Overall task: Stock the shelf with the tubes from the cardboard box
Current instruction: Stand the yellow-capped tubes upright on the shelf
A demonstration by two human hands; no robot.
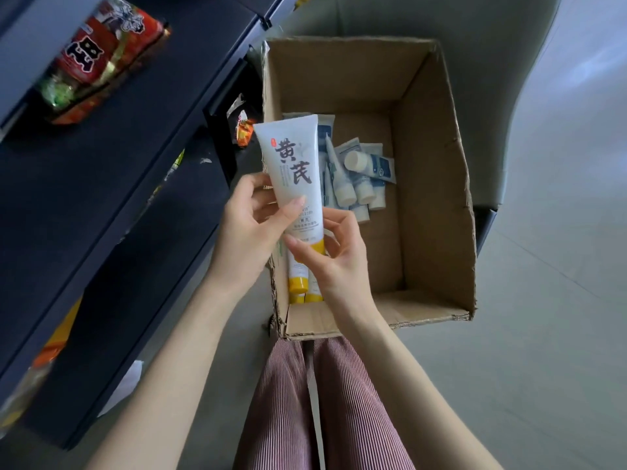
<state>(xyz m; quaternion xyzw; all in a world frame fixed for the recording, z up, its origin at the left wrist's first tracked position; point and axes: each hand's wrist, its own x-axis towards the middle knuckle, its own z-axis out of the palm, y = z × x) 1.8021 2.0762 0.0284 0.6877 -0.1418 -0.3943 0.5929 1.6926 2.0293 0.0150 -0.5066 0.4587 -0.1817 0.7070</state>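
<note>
Above the box (437,184) of blue-white tubes (364,186), left hand (246,232), right hand (341,259), fingers (291,210) round yellow-capped tube (291,157).

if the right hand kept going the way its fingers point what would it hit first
The tube, which the right hand already pinches near its lower end. The fingers point up and left, so past the tube it would probably meet the left hand, though depth is unclear.
</note>
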